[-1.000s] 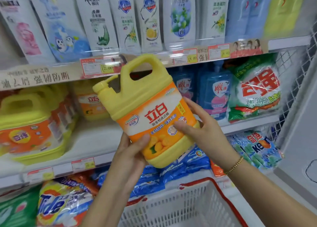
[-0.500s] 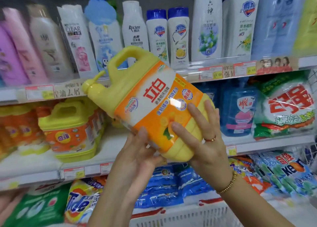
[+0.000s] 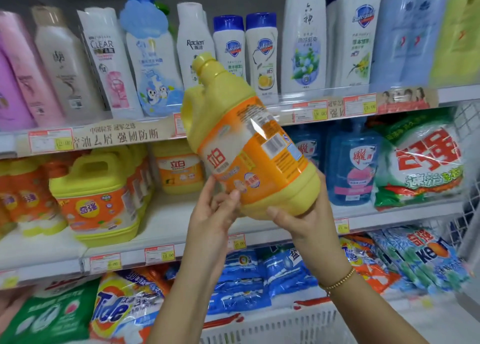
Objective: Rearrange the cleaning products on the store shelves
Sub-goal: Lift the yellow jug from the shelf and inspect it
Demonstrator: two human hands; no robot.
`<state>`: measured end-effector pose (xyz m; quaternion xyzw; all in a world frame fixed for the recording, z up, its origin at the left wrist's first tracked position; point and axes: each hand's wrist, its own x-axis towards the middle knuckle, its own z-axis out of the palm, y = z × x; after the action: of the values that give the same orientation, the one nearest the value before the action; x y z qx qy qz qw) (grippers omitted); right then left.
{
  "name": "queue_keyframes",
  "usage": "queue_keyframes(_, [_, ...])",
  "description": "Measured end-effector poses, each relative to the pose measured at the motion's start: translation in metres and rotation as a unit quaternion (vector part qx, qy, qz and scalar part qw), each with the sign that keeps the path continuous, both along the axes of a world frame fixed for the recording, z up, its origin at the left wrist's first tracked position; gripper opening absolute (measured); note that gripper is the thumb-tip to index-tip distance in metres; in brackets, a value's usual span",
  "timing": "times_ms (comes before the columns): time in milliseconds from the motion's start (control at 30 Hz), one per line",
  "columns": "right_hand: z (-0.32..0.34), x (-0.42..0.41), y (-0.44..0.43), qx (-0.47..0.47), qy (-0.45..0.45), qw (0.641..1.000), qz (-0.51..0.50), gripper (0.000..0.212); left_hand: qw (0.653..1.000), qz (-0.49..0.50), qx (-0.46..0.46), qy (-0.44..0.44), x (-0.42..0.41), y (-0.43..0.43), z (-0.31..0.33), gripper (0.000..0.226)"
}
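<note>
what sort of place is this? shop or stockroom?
Likely a shop's cleaning-goods aisle: price tags along the shelf edges, shampoo bottles and detergent bags faced out in rows, a shopping basket below the held yellow detergent jug.

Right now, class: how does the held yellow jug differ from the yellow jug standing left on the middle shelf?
The held jug leans, cap up and left; the shelf jug stands upright. The held jug hangs between left hand and right hand; the shelf jug rests on the middle shelf. Both are yellow with orange labels.

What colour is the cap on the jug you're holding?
Yellow, matching the detergent jug body; its cap shows clearest in the head view.
</note>
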<state>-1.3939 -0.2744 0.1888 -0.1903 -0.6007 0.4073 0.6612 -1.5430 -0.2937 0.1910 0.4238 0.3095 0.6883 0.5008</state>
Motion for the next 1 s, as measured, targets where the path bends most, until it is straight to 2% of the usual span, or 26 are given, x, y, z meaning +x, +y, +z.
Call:
queue_keyframes(67, [-0.001, 0.000, 0.004, -0.077, 0.045, 0.990, 0.112, 0.097, 1.000, 0.028, 0.005, -0.003, -0.008, 0.002, 0.000, 0.088])
queue_keyframes(167, [-0.005, -0.004, 0.005, -0.155, 0.087, 0.947, 0.267, 0.103, 1.000, -0.010, 0.010, -0.018, -0.026, 0.000, 0.002, 0.102])
queue_keyframes(233, [-0.005, -0.009, -0.001, -0.179, 0.087, 0.930, 0.310, 0.103, 0.999, -0.025, 0.019, -0.021, -0.036, -0.006, 0.003, 0.106])
queue_keyframes(300, [0.000, -0.011, -0.006, -0.171, 0.090, 0.932, 0.307, 0.098, 0.999, -0.009, 0.036, -0.024, -0.042, -0.013, 0.006, 0.106])
queue_keyframes(367, [0.012, -0.010, -0.011, -0.117, 0.057, 0.968, 0.217, 0.086, 0.998, 0.012, 0.054, -0.033, -0.041, -0.019, 0.011, 0.103])
queue_keyframes(400, [0.017, -0.010, -0.014, -0.064, 0.016, 0.990, 0.127, 0.077, 0.997, 0.026, 0.063, -0.041, -0.038, -0.021, 0.015, 0.099])
queue_keyframes(433, [0.021, -0.011, -0.018, 0.001, -0.036, 0.999, 0.023, 0.069, 0.995, 0.043, 0.070, -0.049, -0.035, -0.024, 0.018, 0.095])
queue_keyframes(467, [0.021, -0.014, -0.022, 0.075, -0.100, 0.989, -0.077, 0.065, 0.994, 0.060, 0.075, -0.055, -0.031, -0.027, 0.020, 0.093])
queue_keyframes(500, [0.017, -0.017, -0.024, 0.153, -0.180, 0.958, -0.163, 0.065, 0.992, 0.073, 0.078, -0.061, -0.028, -0.029, 0.023, 0.092])
queue_keyframes(567, [0.003, -0.024, -0.023, 0.270, -0.314, 0.869, -0.270, 0.074, 0.990, 0.093, 0.082, -0.062, -0.022, -0.034, 0.026, 0.094])
queue_keyframes(633, [-0.005, -0.027, -0.020, 0.316, -0.363, 0.818, -0.316, 0.075, 0.990, 0.096, 0.087, -0.057, -0.016, -0.039, 0.027, 0.096])
queue_keyframes(767, [-0.002, -0.022, -0.015, 0.362, -0.311, 0.798, -0.368, 0.065, 0.992, 0.052, 0.105, -0.045, -0.007, -0.044, 0.030, 0.095])
queue_keyframes(867, [-0.002, -0.016, -0.014, 0.369, -0.260, 0.808, -0.379, 0.080, 0.989, -0.018, 0.147, -0.001, -0.007, -0.049, 0.036, 0.094])
queue_keyframes(933, [0.003, -0.008, -0.015, 0.355, -0.225, 0.836, -0.353, 0.093, 0.984, -0.061, 0.162, 0.034, -0.008, -0.052, 0.042, 0.095])
queue_keyframes(1000, [0.011, -0.001, -0.019, 0.322, -0.165, 0.885, -0.293, 0.098, 0.985, -0.068, 0.152, 0.046, -0.007, -0.051, 0.045, 0.075])
